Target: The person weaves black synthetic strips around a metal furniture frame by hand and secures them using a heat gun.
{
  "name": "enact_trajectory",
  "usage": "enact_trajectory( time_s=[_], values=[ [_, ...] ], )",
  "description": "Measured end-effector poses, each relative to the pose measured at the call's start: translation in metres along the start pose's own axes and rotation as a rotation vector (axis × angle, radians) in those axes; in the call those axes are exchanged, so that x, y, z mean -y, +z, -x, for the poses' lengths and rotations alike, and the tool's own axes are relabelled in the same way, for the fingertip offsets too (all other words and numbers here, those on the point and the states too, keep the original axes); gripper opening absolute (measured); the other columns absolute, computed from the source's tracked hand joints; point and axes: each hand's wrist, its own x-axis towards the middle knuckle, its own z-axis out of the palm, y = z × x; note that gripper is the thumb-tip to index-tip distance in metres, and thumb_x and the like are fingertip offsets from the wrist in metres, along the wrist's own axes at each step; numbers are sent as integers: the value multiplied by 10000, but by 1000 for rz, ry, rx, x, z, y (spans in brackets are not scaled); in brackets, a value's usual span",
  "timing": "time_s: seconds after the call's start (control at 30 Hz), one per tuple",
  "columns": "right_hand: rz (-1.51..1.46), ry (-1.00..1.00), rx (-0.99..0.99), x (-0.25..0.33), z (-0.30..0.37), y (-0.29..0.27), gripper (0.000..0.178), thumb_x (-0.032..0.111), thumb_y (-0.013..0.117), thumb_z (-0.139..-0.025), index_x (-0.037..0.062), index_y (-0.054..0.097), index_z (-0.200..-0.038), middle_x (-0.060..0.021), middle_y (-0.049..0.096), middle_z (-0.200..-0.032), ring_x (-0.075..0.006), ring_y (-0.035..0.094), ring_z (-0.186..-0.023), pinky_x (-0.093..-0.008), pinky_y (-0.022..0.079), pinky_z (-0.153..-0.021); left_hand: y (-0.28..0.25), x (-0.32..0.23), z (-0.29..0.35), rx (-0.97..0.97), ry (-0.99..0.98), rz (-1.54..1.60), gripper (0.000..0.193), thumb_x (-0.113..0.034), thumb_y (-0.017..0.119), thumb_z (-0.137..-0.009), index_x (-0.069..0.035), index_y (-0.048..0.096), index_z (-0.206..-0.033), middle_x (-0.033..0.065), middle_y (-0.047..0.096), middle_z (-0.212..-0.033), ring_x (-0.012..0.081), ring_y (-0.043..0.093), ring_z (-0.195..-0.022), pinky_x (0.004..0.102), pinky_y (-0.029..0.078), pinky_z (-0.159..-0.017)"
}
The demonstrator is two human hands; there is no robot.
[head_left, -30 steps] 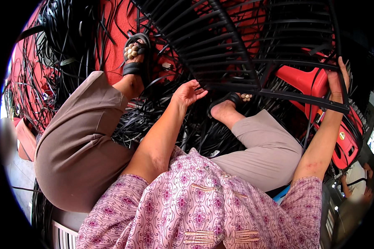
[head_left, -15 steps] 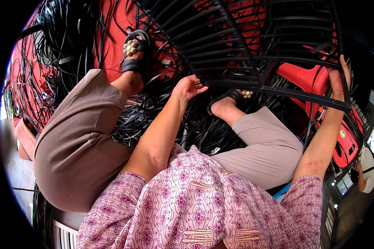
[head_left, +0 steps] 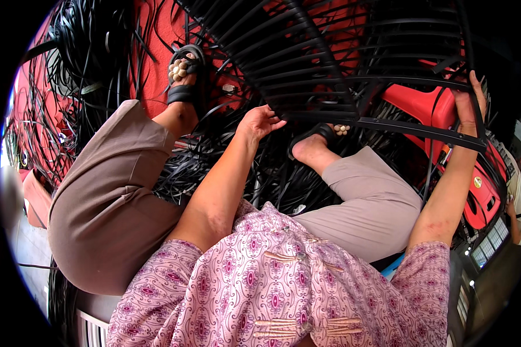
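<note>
A black frame wound with rows of flat black strips (head_left: 298, 55) spans the upper middle and right, tilted in front of me. My left hand (head_left: 261, 122) is closed at its near left corner, with thumb and fingers pinched together; the fingertips partly hide what lies between them. At the right end, my right hand (head_left: 468, 107) grips the frame's side bar, fingers pointing up along it and the palm partly behind it. A long bare black rail (head_left: 411, 128) runs along the near edge toward my right wrist.
Loose black strips (head_left: 214, 168) lie heaped between my feet, with a thick bundle (head_left: 92, 46) at the upper left. Beneath is a red surface (head_left: 162, 29). A red plastic stool (head_left: 428, 107) stands behind the frame at right. Another person (head_left: 520, 202) is at the far right.
The frame has shifted slightly left and up in view, with both hands keeping their places on it. The person at the far right has moved a little.
</note>
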Motion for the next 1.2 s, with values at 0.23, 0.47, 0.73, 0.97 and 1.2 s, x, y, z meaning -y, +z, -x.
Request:
enact_trajectory(
  time_s=[0.23,0.47,0.73,0.97,1.2],
  values=[
    [33,-77,-49,-6,23,31,184,128,636,-934,-3,660,-1060,-147,692,-964,-273,653,-941,-477,531,-913,2,0,2,-67,31,5,80,-41,543,-899,-111,570,-930,51,618,-962,307,582,-1045,533,478,-964],
    [184,-272,-22,-28,59,72,219,193,662,-915,4,660,-1025,-89,685,-947,-213,647,-843,-368,534,-796,-28,4,-15,-168,36,-122,134,-192,489,-957,-150,612,-925,2,633,-900,219,609,-903,472,477,-903],
    [274,-356,-187,-43,123,105,207,225,669,-888,23,653,-933,-48,666,-847,-152,623,-772,-278,483,-746,-29,10,-24,-545,88,-391,134,-131,504,-841,-132,540,-711,11,502,-552,192,455,-399,374,402,-432],
    [318,-562,-204,-79,159,153,290,224,703,-849,-30,684,-986,-19,673,-811,-101,597,-784,-271,477,-729,-29,-39,-27,-229,150,-554,199,-207,530,-847,-80,629,-730,96,602,-605,300,577,-503,461,426,-418],
    [491,-529,-314,-74,222,187,487,371,718,-795,-5,675,-1101,-159,713,-984,-223,672,-928,-332,493,-841,122,1,196,-47,499,-972,281,-277,531,-965,-29,642,-894,65,656,-734,199,636,-618,307,492,-538]
  ],
)
